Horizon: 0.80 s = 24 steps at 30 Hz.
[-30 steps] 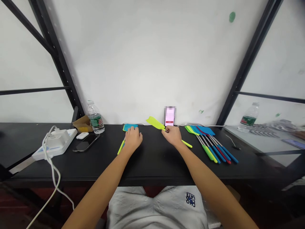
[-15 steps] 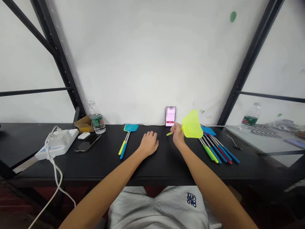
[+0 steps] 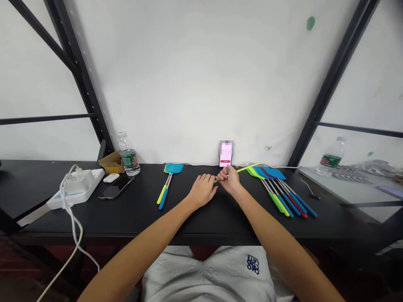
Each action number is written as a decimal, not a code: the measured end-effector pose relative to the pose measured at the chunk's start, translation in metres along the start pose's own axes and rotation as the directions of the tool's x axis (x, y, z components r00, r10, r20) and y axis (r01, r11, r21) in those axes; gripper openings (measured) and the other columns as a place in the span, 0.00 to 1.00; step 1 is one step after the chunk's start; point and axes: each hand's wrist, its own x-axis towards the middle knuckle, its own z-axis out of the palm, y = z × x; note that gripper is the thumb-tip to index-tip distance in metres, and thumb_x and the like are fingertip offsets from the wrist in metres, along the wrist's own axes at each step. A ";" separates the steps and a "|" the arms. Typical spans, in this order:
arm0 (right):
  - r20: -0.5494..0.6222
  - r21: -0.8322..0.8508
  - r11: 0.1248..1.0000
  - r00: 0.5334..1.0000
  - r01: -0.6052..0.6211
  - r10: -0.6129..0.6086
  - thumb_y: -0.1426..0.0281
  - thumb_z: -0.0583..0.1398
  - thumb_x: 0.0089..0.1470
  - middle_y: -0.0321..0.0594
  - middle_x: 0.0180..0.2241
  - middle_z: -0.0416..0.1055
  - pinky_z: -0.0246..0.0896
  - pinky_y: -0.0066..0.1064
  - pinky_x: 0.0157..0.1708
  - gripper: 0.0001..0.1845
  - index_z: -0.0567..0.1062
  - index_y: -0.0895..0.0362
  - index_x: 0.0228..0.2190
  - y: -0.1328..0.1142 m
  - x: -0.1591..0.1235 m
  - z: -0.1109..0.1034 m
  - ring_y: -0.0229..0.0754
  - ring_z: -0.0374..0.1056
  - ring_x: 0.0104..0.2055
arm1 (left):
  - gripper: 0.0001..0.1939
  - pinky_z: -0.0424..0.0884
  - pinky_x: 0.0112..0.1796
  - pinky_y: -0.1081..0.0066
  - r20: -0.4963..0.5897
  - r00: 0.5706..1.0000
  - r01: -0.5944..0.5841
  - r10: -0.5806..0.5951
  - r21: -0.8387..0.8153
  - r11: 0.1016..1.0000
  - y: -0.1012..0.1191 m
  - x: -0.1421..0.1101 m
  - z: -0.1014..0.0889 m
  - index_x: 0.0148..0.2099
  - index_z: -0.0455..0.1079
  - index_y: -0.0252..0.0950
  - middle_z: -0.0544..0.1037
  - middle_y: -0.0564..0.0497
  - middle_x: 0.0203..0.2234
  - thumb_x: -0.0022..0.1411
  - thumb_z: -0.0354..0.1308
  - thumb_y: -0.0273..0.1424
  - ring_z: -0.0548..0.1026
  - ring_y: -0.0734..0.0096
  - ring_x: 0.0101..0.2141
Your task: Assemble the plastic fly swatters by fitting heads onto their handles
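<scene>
Both arms reach forward over the black table (image 3: 204,224), and the two hands meet near its middle, just beside each other, in front of the standing phone (image 3: 226,155). The left hand (image 3: 203,191) is turned with its back upward, its fingers bent and close together; it grasps the handle of the yellow fly swatter (image 3: 251,167), of which only a small piece shows between the hands. The right hand (image 3: 229,180) is raised a little more, with the wrist bent and the fingers curled inward, and it pinches the thin shaft of this same swatter. How firmly each hand presses, I cannot tell. The swatter's head points to the right and is seen almost from its edge, near the heads of the row of fly swatters (image 3: 283,191) on the table. The pair of fly swatters (image 3: 166,188) lies to the left of the left hand, well apart from it.
</scene>
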 end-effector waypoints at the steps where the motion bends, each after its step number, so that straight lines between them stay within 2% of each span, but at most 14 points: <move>1: 0.002 0.010 1.000 1.000 -0.020 0.020 0.63 0.44 0.63 0.28 0.13 0.42 0.62 0.30 0.26 0.21 0.48 0.53 0.19 0.002 0.000 0.001 0.35 0.48 0.17 | 0.12 0.63 0.44 0.62 -0.002 1.000 0.008 -0.008 -0.005 1.000 0.000 0.000 0.002 0.49 0.65 0.35 0.73 0.43 0.41 0.69 0.48 0.35 0.70 0.58 0.45; 6: -0.046 0.024 1.000 0.999 -0.021 0.022 0.66 0.49 0.59 0.32 0.15 0.55 0.64 0.29 0.27 0.18 0.57 0.54 0.18 0.008 0.002 0.003 0.36 0.59 0.20 | 0.10 0.65 0.41 0.63 0.018 0.997 0.072 -0.072 -0.025 0.997 -0.001 0.001 0.007 0.45 0.65 0.35 0.75 0.45 0.38 0.71 0.44 0.32 0.73 0.61 0.40; 8: -0.071 -0.065 0.998 0.997 0.002 -0.007 0.69 0.51 0.57 0.34 0.16 0.60 0.63 0.28 0.25 0.15 0.61 0.56 0.19 0.011 0.003 0.001 0.36 0.62 0.20 | 0.10 0.66 0.41 0.64 0.032 0.996 0.084 -0.084 -0.022 0.996 -0.002 0.001 0.008 0.44 0.65 0.35 0.75 0.46 0.38 0.71 0.43 0.31 0.74 0.62 0.40; 11: -0.064 -0.274 0.962 0.998 0.001 -0.019 0.67 0.53 0.56 0.36 0.16 0.64 0.56 0.25 0.18 0.15 0.65 0.57 0.20 0.018 0.004 -0.001 0.35 0.62 0.18 | 0.10 0.67 0.40 0.65 0.051 0.993 0.107 -0.105 -0.042 0.993 -0.003 0.001 0.007 0.45 0.64 0.36 0.75 0.47 0.38 0.72 0.42 0.31 0.74 0.64 0.39; 15: 0.004 -0.427 0.903 0.999 -0.034 0.040 0.59 0.57 0.55 0.34 0.14 0.62 0.49 0.24 0.14 0.18 0.67 0.57 0.20 0.027 0.003 -0.002 0.34 0.58 0.14 | 0.13 0.67 0.38 0.67 0.099 0.985 0.153 -0.144 -0.086 0.984 -0.006 -0.001 0.005 0.45 0.64 0.37 0.75 0.47 0.39 0.73 0.39 0.32 0.74 0.64 0.39; 18: 0.032 -0.449 0.893 0.999 -0.016 0.034 0.56 0.60 0.53 0.33 0.13 0.60 0.46 0.24 0.13 0.20 0.66 0.57 0.19 0.028 0.000 -0.002 0.33 0.55 0.13 | 0.14 0.67 0.38 0.67 0.138 0.975 0.191 -0.176 -0.107 0.976 -0.007 -0.001 0.004 0.46 0.64 0.38 0.75 0.46 0.40 0.73 0.38 0.33 0.75 0.64 0.40; 24: 0.084 -0.449 0.893 0.995 -0.006 0.049 0.56 0.60 0.54 0.32 0.10 0.53 0.42 0.25 0.13 0.28 0.56 0.55 0.12 0.023 -0.001 -0.003 0.31 0.50 0.12 | 0.17 0.67 0.37 0.67 0.190 0.955 0.251 -0.227 -0.114 0.961 -0.007 0.000 -0.002 0.45 0.64 0.38 0.77 0.46 0.39 0.74 0.36 0.37 0.76 0.63 0.39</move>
